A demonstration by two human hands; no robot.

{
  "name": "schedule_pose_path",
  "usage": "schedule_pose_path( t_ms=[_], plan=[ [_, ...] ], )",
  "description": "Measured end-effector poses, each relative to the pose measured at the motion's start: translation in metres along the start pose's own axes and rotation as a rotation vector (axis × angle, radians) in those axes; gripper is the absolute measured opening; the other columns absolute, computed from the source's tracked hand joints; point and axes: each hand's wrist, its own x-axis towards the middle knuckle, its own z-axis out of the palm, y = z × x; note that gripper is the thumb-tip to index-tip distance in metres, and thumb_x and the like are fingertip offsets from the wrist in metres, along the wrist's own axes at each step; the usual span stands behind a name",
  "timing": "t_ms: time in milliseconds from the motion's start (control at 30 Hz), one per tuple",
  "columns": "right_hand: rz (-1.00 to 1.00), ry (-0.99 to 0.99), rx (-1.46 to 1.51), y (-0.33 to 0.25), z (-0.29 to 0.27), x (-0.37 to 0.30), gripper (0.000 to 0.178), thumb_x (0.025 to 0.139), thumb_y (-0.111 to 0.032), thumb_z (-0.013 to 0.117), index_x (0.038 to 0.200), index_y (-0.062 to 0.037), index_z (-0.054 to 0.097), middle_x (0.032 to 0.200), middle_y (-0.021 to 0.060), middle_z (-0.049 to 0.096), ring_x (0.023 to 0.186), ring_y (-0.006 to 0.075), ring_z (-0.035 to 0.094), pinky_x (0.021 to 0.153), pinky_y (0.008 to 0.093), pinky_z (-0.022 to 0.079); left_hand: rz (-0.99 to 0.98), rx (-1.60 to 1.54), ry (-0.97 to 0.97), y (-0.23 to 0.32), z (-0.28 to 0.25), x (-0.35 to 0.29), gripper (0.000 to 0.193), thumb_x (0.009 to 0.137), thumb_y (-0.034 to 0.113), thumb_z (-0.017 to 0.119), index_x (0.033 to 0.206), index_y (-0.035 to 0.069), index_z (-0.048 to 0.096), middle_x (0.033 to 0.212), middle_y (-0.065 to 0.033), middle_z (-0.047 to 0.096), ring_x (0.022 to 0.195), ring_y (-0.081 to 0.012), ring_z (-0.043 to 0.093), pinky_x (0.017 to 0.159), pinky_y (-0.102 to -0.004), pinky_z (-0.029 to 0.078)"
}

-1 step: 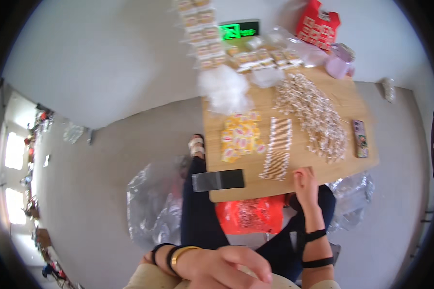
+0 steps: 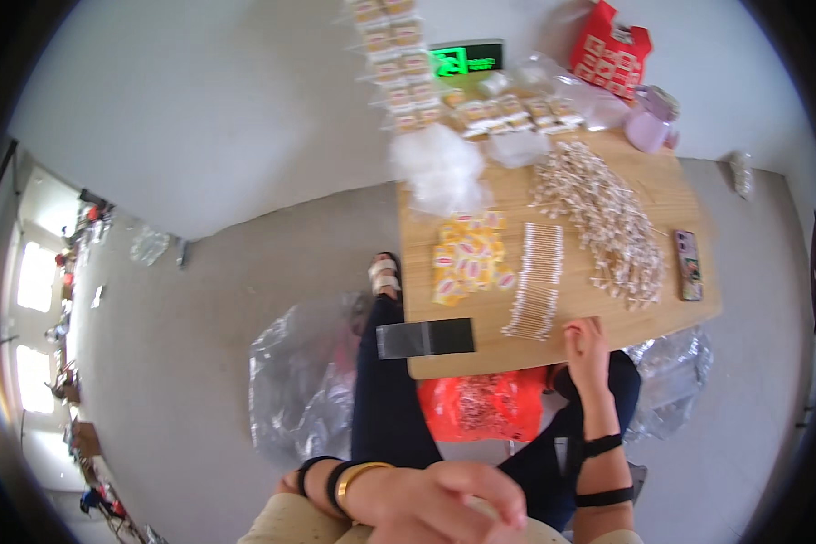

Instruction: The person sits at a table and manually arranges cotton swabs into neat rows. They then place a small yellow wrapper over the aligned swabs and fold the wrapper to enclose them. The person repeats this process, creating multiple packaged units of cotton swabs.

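My right hand (image 2: 588, 352) is at the table's near edge, its fingers curled in; whatever they may hold is hidden. Just left of it, cotton swabs (image 2: 536, 281) lie side by side in a neat column. A loose heap of cotton swabs (image 2: 607, 218) spreads beyond the hand. Close to my body, my left hand (image 2: 449, 503) has bent fingers and is partly cut off by the lower edge; I cannot make out anything in it. Small yellow and white printed cards (image 2: 469, 258) are scattered left of the column.
The wooden table (image 2: 508, 358) holds a dark flat strip (image 2: 450, 336), a phone (image 2: 688, 265), clear plastic bags (image 2: 440, 168), packed swab bundles (image 2: 512, 113), a lilac jug (image 2: 650, 122) and a red bag (image 2: 612, 54). Below lie a red bag (image 2: 480, 406) and clear plastic sheeting (image 2: 304, 381).
The whole view has shifted a little, so the table and things sit slightly farther right. Both hands keep nearly the same pose, and nothing on the table has visibly moved.
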Motion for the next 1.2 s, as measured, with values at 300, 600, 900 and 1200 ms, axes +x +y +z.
schedule_pose_path(
  t_ms=[300, 600, 900, 1200],
  plan=[
    [-0.044, 0.003, -0.051, 0.001, 0.011, -0.03, 0.006, 0.094, -0.004, 0.068, 0.1, -0.0039, 0.067, 0.108, 0.0163, 0.063, 0.106, 0.0407, 0.062, 0.09, 0.0474, 0.051, 0.186, 0.325, 0.342, 0.029, 0.063, -0.009, 0.061, 0.109, 0.034, 0.06, 0.163, 0.045, 0.034, 0.134, 0.0014, 0.071, 0.084, -0.0186, 0.062, 0.079, -0.0369, 0.049],
    [-0.08, 0.008, -0.024, -0.018, 0.01, -0.05, 0.006, 0.093, -0.002, 0.069, 0.099, -0.004, 0.068, 0.105, 0.0134, 0.062, 0.099, 0.0354, 0.064, 0.07, 0.039, 0.057, 0.3, 0.319, 0.243, 0.039, 0.05, -0.015, 0.076, 0.1, 0.016, 0.068, 0.162, 0.045, 0.034, 0.129, 0.0027, 0.068, 0.077, -0.0176, 0.06, 0.079, -0.0386, 0.051],
    [-0.111, 0.011, -0.075, -0.022, 0.018, -0.06, 0.008, 0.09, -0.006, 0.071, 0.098, -0.0076, 0.069, 0.104, 0.0136, 0.062, 0.103, 0.0376, 0.062, 0.09, 0.0474, 0.052, 0.214, 0.403, 0.488, 0.044, 0.092, -0.011, 0.082, 0.093, 0.007, 0.075, 0.158, 0.042, 0.04, 0.133, 0.006, 0.062, 0.073, -0.0158, 0.059, 0.079, -0.0398, 0.052],
    [-0.28, -0.022, -0.215, -0.044, 0.027, -0.047, 0.038, 0.086, -0.008, 0.074, 0.124, -0.0119, 0.068, 0.124, 0.0161, 0.059, 0.118, 0.0408, 0.055, 0.103, 0.0515, 0.047, 0.039, 0.464, 0.331, 0.027, 0.061, -0.019, 0.029, 0.086, 0.018, 0.08, 0.107, 0.024, 0.062, 0.108, 0.0008, 0.071, 0.074, -0.0178, 0.063, 0.077, -0.0389, 0.052]
  ],
)
